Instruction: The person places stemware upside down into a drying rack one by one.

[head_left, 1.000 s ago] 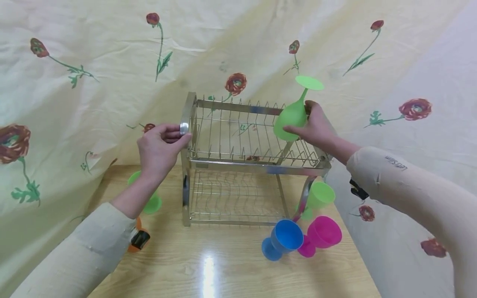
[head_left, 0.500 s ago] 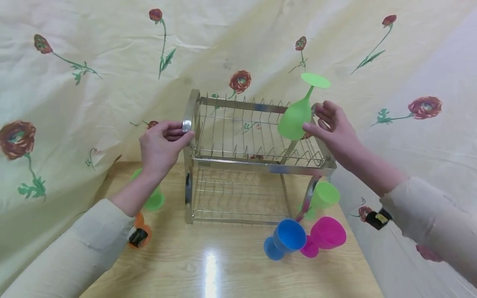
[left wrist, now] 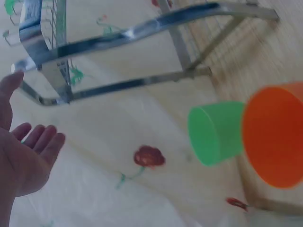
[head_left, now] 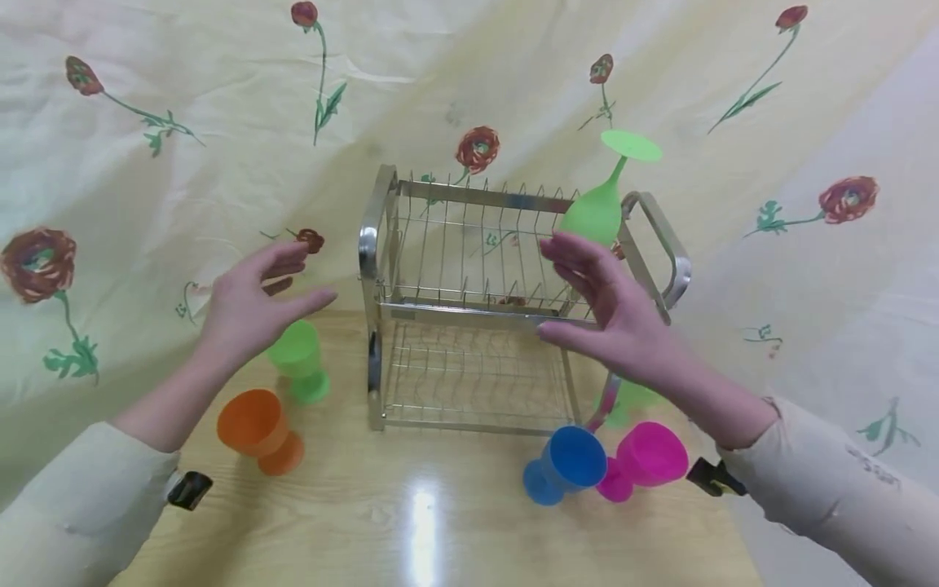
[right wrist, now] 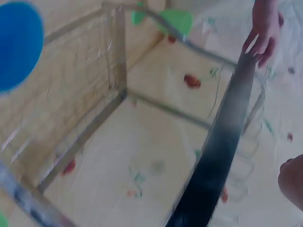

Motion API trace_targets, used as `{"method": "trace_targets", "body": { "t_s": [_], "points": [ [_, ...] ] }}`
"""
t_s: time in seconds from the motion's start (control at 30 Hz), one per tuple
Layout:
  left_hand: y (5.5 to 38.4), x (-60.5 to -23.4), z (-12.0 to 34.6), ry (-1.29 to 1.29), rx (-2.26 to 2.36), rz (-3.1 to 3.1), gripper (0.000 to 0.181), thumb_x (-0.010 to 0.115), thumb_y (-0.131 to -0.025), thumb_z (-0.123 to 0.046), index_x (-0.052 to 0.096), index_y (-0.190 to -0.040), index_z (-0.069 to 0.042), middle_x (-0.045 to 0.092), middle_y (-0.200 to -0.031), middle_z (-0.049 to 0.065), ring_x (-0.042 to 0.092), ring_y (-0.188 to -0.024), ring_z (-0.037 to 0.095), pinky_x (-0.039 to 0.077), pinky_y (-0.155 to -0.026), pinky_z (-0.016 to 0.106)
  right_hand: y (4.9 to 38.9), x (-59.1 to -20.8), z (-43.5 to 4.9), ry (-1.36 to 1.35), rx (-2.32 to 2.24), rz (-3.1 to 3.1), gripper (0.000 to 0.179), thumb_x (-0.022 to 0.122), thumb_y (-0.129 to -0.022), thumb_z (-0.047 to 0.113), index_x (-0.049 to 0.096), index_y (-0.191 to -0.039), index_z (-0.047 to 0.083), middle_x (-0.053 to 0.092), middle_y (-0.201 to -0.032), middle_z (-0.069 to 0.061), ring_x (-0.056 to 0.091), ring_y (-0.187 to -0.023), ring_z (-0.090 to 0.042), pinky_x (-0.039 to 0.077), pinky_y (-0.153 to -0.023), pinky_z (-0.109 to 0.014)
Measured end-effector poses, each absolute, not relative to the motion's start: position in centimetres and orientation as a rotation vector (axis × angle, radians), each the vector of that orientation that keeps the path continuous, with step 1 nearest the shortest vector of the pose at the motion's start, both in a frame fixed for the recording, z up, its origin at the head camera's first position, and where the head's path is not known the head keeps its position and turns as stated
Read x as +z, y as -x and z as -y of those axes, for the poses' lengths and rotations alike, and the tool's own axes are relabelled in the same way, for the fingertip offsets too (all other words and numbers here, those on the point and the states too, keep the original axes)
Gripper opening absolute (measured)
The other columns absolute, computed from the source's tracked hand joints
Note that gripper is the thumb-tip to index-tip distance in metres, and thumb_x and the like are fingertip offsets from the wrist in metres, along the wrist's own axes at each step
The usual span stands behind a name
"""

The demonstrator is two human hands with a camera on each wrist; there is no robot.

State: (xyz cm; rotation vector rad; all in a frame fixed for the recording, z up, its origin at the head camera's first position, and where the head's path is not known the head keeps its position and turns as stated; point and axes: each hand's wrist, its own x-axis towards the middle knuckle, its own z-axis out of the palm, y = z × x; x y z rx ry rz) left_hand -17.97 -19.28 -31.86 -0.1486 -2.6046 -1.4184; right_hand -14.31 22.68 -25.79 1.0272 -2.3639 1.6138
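Note:
A green plastic goblet (head_left: pixel 596 214) stands upside down at the right end of the upper tier of a metal dish rack (head_left: pixel 469 311), its foot pointing up. My right hand (head_left: pixel 623 318) is in front of that tier's right end, fingers spread and nothing held. It overlaps the goblet's lower bowl in the head view, so the rim is hidden. Left of the rack, my left hand (head_left: pixel 253 306) hangs with thumb and fingers apart, holding nothing. The left wrist view shows the left hand (left wrist: pixel 28 156) close to the rack's side handle (left wrist: pixel 128 35).
An orange goblet (head_left: pixel 253 424) and a second green goblet (head_left: pixel 296 350) stand left of the rack. Blue (head_left: pixel 575 458) and pink goblets (head_left: pixel 653 454) stand at its front right. Another green goblet (head_left: pixel 631 399) is partly hidden behind the right forearm. Flowered cloth (head_left: pixel 220 163) hangs behind.
My right hand let go of the upside-down green goblet, drew back, then moved left in front of the rack. My left hand released the rack's left handle and moved left.

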Motion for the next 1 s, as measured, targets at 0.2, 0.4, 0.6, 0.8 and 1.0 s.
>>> {"method": "trace_targets", "body": {
  "t_s": [0.2, 0.4, 0.6, 0.8, 1.0],
  "points": [
    [17.0, -33.6, 22.0, 0.248, -1.215, 2.828, 0.102, 0.091, -0.085, -0.05, 0.042, -0.163, -0.009, 0.049, -0.161, 0.021, 0.046, -0.145, 0.047, 0.04, -0.118, 0.068, 12.9, -27.8, -20.2, -1.243, 1.481, 2.321, 0.101, 0.087, -0.075, -0.014, 0.036, -0.161, -0.002, 0.044, -0.166, -0.015, 0.041, -0.155, -0.027, 0.035, -0.127, -0.034],
    [15.8, -36.3, 25.1, 0.381, -1.072, 2.901, 0.11, 0.095, -0.08, -0.046, 0.038, -0.164, -0.003, 0.042, -0.163, 0.027, 0.036, -0.148, 0.053, 0.032, -0.115, 0.077, 11.6, -30.9, -18.9, -1.29, 1.467, 2.439, 0.1, 0.093, -0.079, 0.004, 0.037, -0.163, 0.004, 0.045, -0.165, -0.015, 0.044, -0.152, -0.028, 0.035, -0.127, -0.036],
    [14.3, -39.6, 28.0, 0.433, -1.069, 2.941, 0.116, 0.097, -0.076, -0.043, 0.034, -0.166, -0.006, 0.038, -0.161, 0.034, 0.036, -0.144, 0.059, 0.033, -0.109, 0.082, 11.6, -34.3, -18.0, -1.272, 1.473, 2.608, 0.099, 0.093, -0.084, 0.02, 0.036, -0.164, 0.009, 0.043, -0.168, -0.006, 0.043, -0.153, -0.028, 0.035, -0.127, -0.042],
    [12.4, -42.9, 30.0, 0.415, -1.074, 2.978, 0.125, 0.099, -0.074, -0.04, 0.026, -0.168, -0.004, 0.037, -0.159, 0.038, 0.04, -0.138, 0.062, 0.038, -0.102, 0.084, 12.3, -37.1, -17.2, -1.212, 1.415, 2.819, 0.099, 0.091, -0.087, 0.036, 0.035, -0.167, 0.023, 0.036, -0.171, 0.005, 0.037, -0.156, -0.022, 0.036, -0.126, -0.051],
    [10.9, -45.4, 31.0, 0.372, -1.066, 3.001, 0.135, 0.102, -0.07, -0.043, 0.02, -0.17, -0.008, 0.036, -0.159, 0.038, 0.042, -0.134, 0.065, 0.042, -0.098, 0.084, 12.9, -39.1, -16.8, -1.211, 1.415, 2.898, 0.101, 0.09, -0.087, 0.04, 0.031, -0.168, 0.029, 0.032, -0.173, 0.01, 0.034, -0.158, -0.021, 0.034, -0.127, -0.051]
  ]
}}
